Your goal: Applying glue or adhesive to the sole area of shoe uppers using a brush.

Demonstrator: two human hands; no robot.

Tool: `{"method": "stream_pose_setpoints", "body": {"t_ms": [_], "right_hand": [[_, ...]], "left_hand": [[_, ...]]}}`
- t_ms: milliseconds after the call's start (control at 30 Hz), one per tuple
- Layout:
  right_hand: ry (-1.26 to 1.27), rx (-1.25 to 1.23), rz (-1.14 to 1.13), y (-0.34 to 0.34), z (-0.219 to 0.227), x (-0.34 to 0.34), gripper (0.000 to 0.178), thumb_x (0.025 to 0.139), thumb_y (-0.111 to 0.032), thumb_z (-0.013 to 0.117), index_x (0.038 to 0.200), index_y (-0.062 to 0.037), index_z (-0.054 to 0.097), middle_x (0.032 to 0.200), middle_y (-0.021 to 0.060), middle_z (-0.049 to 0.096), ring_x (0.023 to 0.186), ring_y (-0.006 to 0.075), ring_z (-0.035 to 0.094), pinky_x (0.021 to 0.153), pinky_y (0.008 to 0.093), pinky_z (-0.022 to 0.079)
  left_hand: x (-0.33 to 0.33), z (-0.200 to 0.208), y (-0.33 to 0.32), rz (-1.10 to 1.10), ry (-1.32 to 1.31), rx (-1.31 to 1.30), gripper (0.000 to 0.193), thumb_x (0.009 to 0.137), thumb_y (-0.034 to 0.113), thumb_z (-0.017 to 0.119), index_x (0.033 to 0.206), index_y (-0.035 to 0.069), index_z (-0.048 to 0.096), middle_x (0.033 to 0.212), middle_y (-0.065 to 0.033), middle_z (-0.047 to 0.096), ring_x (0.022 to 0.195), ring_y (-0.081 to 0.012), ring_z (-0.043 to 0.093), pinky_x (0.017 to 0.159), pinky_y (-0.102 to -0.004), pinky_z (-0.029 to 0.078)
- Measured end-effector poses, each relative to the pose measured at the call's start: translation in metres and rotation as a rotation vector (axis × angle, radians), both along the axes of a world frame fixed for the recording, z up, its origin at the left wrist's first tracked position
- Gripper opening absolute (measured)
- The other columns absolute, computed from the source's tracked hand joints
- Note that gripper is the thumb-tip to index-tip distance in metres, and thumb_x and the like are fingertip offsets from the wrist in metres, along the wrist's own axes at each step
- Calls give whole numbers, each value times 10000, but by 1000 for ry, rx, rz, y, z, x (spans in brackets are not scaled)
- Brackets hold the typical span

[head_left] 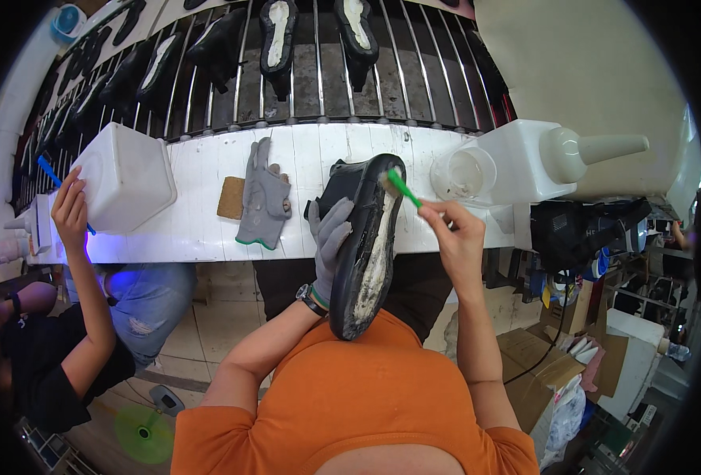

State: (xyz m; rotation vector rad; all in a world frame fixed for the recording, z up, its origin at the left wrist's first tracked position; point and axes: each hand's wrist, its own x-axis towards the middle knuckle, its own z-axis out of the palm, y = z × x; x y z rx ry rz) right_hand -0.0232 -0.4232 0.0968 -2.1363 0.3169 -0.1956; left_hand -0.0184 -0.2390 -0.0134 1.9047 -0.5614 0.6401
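A black boot (349,279), sole up, is tilted over the front edge of the white table (200,229). My left hand (330,245), in a grey glove, is closed around the boot's side. Along the middle of the sole runs a whitish strip (380,241) with a rough surface. In my bare right hand (459,241) is a small green-handled brush (404,190), pinched between thumb and fingers. Its bristles touch the sole near the boot's far end; they look slightly blurred.
A spare grey glove (262,202) lies beside a brown block (230,198). To the right stand a clear cup (463,174) and a white nozzled bottle (516,162). A co-worker's hand (70,207) with a blue-handled tool is by a white container (129,178). Beyond, metal rollers (319,59) carry several boots.
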Motion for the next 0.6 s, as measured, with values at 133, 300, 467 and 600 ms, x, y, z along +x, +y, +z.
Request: {"method": "stream_pose_setpoints", "body": {"t_ms": [133, 300, 467, 600], "right_hand": [[-68, -43, -81, -15, -15, 23, 136, 839, -127, 733, 924, -22, 748, 692, 9, 660, 561, 45, 427, 500, 235, 326], [79, -4, 122, -8, 23, -4, 105, 825, -111, 731, 880, -22, 740, 829, 85, 735, 640, 102, 608, 571, 256, 436], [105, 188, 258, -5, 28, -21, 102, 832, -111, 723, 894, -36, 754, 755, 57, 714, 633, 62, 556, 567, 234, 406], [22, 50, 68, -16, -5, 22, 130, 851, -127, 723, 906, -14, 751, 651, -23, 621, 578, 26, 402, 514, 215, 294]], "left_hand": [[0, 8, -6, 14, -19, -49, 713, 780, 264, 788, 1291, 119, 313, 1323, -143, 468, 1234, -316, 519, 1157, -580, 165], [1, 4, 3, 21, -33, 57, 697, 785, 239, 782, 1289, 120, 316, 1324, -156, 474, 1233, -317, 520, 1152, -587, 175], [3, 7, 6, -1, -46, -17, 689, 789, 237, 777, 1288, 121, 316, 1322, -161, 475, 1234, -318, 519, 1148, -593, 176], [1, 19, -1, 38, -59, 9, 728, 790, 302, 783, 1299, 101, 303, 1317, -158, 464, 1231, -315, 517, 1150, -577, 190]]}}
